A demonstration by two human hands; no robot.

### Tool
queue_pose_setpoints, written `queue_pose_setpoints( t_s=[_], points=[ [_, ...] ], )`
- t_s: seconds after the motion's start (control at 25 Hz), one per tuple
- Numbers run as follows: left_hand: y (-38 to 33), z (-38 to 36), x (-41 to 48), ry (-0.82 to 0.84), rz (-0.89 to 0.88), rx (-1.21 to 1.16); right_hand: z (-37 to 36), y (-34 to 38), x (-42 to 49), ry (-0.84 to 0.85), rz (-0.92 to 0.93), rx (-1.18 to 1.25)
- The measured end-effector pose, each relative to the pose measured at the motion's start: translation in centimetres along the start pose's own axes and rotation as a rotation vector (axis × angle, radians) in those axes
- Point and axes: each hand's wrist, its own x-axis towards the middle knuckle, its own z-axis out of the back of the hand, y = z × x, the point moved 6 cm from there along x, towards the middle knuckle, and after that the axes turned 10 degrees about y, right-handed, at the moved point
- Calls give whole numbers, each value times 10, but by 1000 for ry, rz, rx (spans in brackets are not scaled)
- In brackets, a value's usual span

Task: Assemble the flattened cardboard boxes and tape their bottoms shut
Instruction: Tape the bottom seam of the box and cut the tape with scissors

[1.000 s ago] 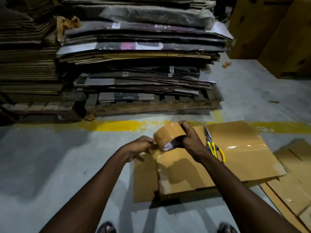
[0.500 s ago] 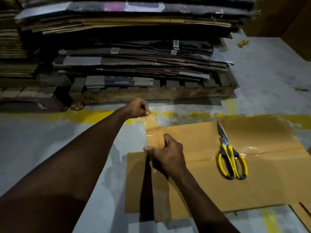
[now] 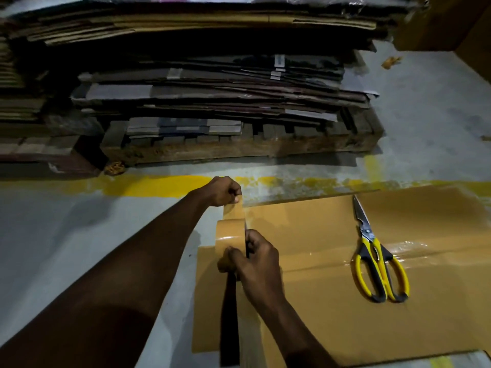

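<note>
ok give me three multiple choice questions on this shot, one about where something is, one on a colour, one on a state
1. Where do the scissors lie?
A. on the cardboard sheet
B. on the wooden pallet
C. in the right hand

2. What colour are the scissor handles?
A. red
B. yellow
C. blue

3. What is the state of the tape roll?
A. lying untouched on the floor
B. gripped by the right hand while the left hand pinches its loose end
C. stacked on the pallet

Answers:
1. A, the scissors rest flat on the brown sheet, right of both hands.
2. B, the loops are yellow with dark tips.
3. B, a short strip of tape runs from the roll up to the left fingers.
</note>
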Motion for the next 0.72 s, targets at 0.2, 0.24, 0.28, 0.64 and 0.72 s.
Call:
queue_pose_setpoints(
  t_s=[0.2, 0.24, 0.28, 0.64, 0.72],
  points=[
    [2, -20, 6, 113, 31, 44, 0, -5, 2, -40, 11, -39],
    [5, -22, 8, 141, 60, 30, 0, -5, 2, -36, 11, -35],
    [6, -23, 8, 169, 96, 36, 0, -6, 1, -27, 8, -31],
    [-15, -7, -15, 145, 24, -49, -1, -13, -5, 5, -30, -69],
    [-14, -14, -17, 139, 35, 13, 2, -13, -10, 37, -71, -119]
  ],
)
